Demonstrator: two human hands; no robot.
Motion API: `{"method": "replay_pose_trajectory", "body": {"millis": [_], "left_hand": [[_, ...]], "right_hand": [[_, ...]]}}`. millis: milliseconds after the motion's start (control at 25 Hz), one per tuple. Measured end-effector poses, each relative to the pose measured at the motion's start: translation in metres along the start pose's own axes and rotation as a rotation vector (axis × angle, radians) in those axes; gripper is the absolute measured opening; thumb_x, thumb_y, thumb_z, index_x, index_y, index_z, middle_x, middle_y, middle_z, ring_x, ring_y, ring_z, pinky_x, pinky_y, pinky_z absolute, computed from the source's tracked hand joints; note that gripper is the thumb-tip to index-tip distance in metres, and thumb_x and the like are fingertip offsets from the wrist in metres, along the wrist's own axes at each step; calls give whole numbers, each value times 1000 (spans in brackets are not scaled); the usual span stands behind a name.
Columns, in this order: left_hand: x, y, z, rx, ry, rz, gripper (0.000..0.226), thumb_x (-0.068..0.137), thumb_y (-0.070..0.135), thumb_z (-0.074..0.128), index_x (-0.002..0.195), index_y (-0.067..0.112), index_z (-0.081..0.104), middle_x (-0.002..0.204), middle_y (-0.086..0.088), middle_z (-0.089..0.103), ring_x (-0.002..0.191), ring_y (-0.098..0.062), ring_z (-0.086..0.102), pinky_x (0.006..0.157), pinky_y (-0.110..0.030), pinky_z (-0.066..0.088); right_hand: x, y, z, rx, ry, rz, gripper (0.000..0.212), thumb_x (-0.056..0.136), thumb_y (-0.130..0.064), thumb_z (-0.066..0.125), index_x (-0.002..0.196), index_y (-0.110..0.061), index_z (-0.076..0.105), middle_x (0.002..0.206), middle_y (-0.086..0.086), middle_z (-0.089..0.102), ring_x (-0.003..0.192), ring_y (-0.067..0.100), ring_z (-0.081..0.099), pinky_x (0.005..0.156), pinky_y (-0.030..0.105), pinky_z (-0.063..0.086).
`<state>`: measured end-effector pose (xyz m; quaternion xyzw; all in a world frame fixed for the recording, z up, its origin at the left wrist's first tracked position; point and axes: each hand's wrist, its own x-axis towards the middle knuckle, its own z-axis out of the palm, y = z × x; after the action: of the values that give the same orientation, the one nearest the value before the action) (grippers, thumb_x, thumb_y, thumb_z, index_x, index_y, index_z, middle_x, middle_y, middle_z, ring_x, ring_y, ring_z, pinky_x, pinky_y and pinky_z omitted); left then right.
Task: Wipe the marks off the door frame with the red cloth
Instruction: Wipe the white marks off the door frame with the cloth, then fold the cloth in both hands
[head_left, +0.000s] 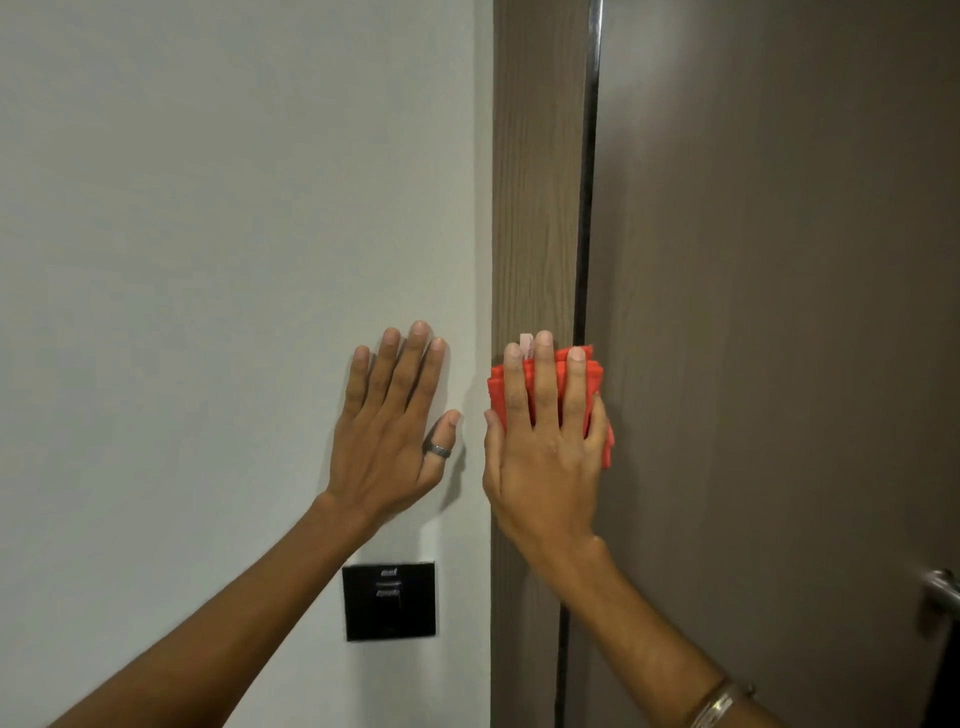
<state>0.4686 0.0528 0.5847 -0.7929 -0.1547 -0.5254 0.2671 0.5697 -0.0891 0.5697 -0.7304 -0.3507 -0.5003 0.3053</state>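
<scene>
My right hand (545, 447) lies flat on a folded red cloth (597, 387), pressing it against the wood-grain door frame (535, 182). The cloth's edges stick out on both sides of my fingers, and a small pale tag shows at its top. My left hand (395, 426) rests flat and open on the white wall (234, 208) just left of the frame, a ring on its thumb. No marks are visible on the bare part of the frame above the cloth.
A brown door (779, 312) stands closed right of the frame, with a dark gap and a metal strip (592, 78) between them. A metal door handle (940, 592) shows at the right edge. A black switch panel (389, 600) sits on the wall below my left hand.
</scene>
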Motion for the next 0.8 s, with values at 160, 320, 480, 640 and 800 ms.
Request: {"method": "replay_pose_trajectory", "body": {"millis": [160,320,480,640,800], "left_hand": [[-31,9,3,-20,-72,-26,76,103,45,40,164,7,15,173,-18,14,160,-38,14,129,-56,11],[-62,34,-16,-110,-206,-103,73,99,36,53,161,5,29,171,-17,21,159,-38,15,129,-58,14],[-107,84,-53,-521,-300,-376,60,98,32,52,155,18,41,169,-2,27,161,-24,14,132,-48,12],[-193,143,-92,-1059,-436,-1221,49,103,41,53,149,46,35,164,15,32,148,-8,36,113,-23,30],[-255,149,-113,-1531,-600,-2055,30,97,31,61,107,13,82,122,-15,76,90,-22,76,76,-33,58]], "right_hand": [[-37,9,0,-35,-152,-46,76,102,-43,45,167,-18,15,175,11,17,160,39,18,123,60,34],[-73,12,-17,-13,-406,-86,95,86,-17,71,165,-15,20,174,11,18,158,43,18,120,66,35],[-118,19,-40,458,-724,180,91,100,-3,48,161,-29,-13,162,-21,-42,159,18,-24,133,51,11],[-185,8,-70,1280,-734,1207,80,94,9,51,161,-31,36,167,-2,39,141,24,52,112,42,50],[-265,-25,-81,1823,-716,1915,64,75,-1,47,136,4,63,129,32,69,117,45,67,114,51,49]]}}
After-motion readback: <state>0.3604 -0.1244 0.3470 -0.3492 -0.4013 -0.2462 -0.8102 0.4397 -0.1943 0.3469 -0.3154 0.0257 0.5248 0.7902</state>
